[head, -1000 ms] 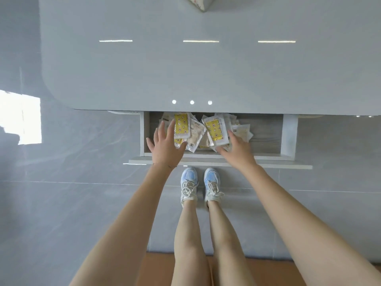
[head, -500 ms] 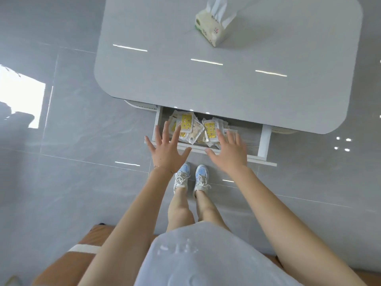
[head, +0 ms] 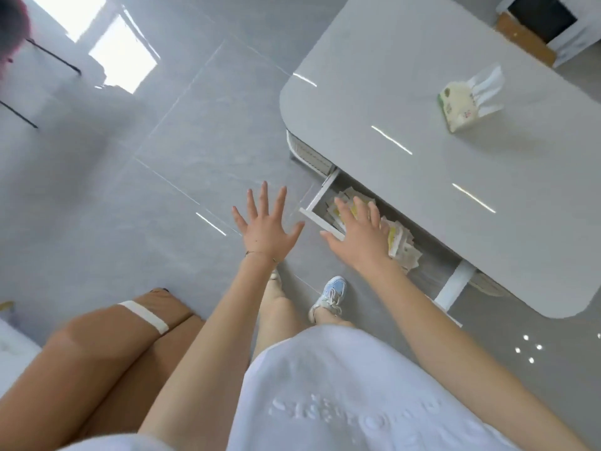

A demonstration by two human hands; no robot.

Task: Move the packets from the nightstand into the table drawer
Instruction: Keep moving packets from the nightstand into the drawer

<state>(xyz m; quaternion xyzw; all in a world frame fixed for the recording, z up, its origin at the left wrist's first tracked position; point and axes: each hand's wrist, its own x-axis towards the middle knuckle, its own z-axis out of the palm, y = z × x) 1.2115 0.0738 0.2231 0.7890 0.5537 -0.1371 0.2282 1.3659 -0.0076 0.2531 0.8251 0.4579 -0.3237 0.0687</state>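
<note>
The drawer [head: 320, 199] is seen pulled out under the counter [head: 422, 177], with the packets [head: 401, 244] heaped inside. The left hand [head: 265, 229] is held over the floor [head: 195, 151], fingers splayed wide, nothing gripped. The right hand [head: 359, 237] is spread flat over the packets; contact cannot be told. A tissue pack [head: 458, 109] is set on the counter.

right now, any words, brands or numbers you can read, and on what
Nothing reads clearly enough to quote.
tissue pack: green and red print, too blurred.
packets in the drawer: yellow labels, too small and blurred.
white shirt: raised lettering, not legible.
</note>
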